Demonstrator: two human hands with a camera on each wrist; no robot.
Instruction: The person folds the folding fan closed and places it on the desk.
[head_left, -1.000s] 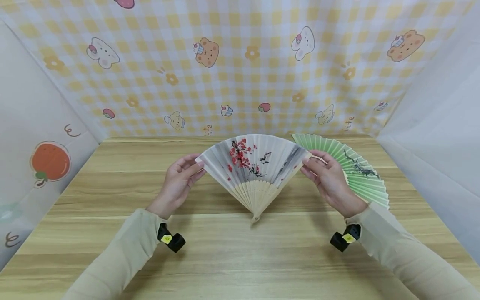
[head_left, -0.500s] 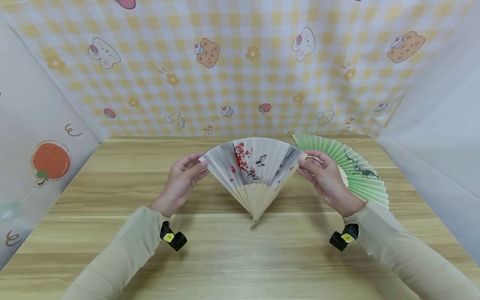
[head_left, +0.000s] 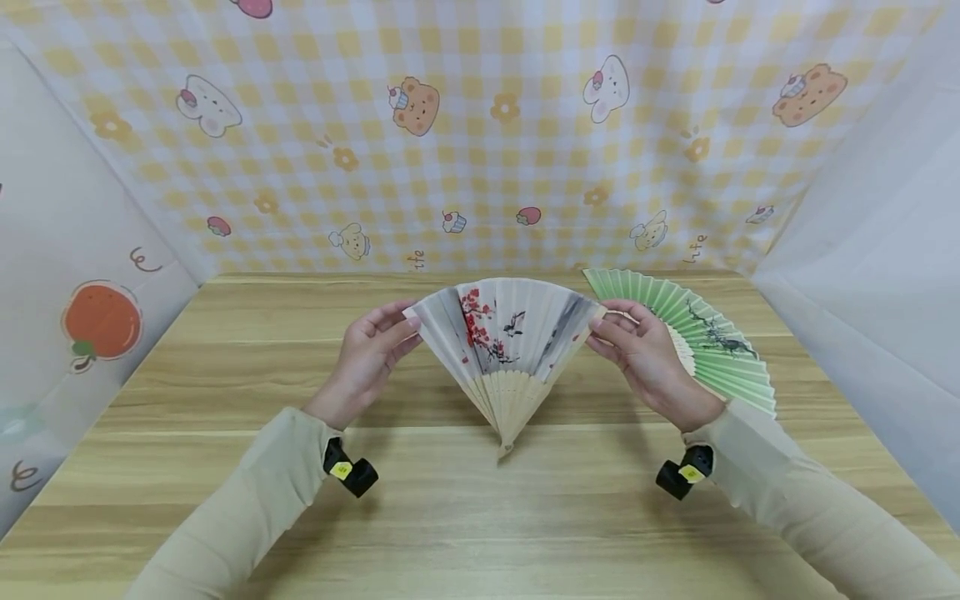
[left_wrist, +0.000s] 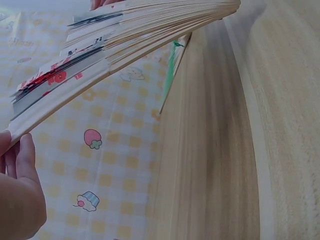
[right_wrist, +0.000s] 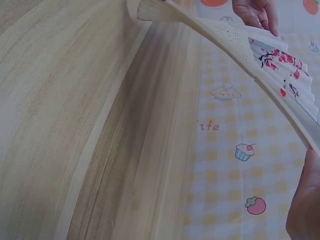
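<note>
A white folding fan (head_left: 513, 329) with red blossoms, a dark bird and grey strokes is spread partway in front of me, its bamboo ribs meeting at a pivot toward me. My left hand (head_left: 365, 358) pinches the fan's upper left corner between thumb and fingers. At the upper right corner, my right hand (head_left: 647, 358) pinches the other end rib. In the left wrist view the ribs of the fan (left_wrist: 140, 35) slope up from the left fingertips to the pivot. The right wrist view shows its pleats bowed between both hands.
A green folding fan (head_left: 712, 333) with a dark branch design lies spread on the wooden table (head_left: 480, 533) at the back right, partly behind my right hand. A yellow checked cloth (head_left: 465, 125) hangs along the table's back edge, with pale cloth at both sides.
My hands have drawn slightly closer together, so the white fan is narrower than before. It has also shifted a little lower and toward me. The green fan stays put.
</note>
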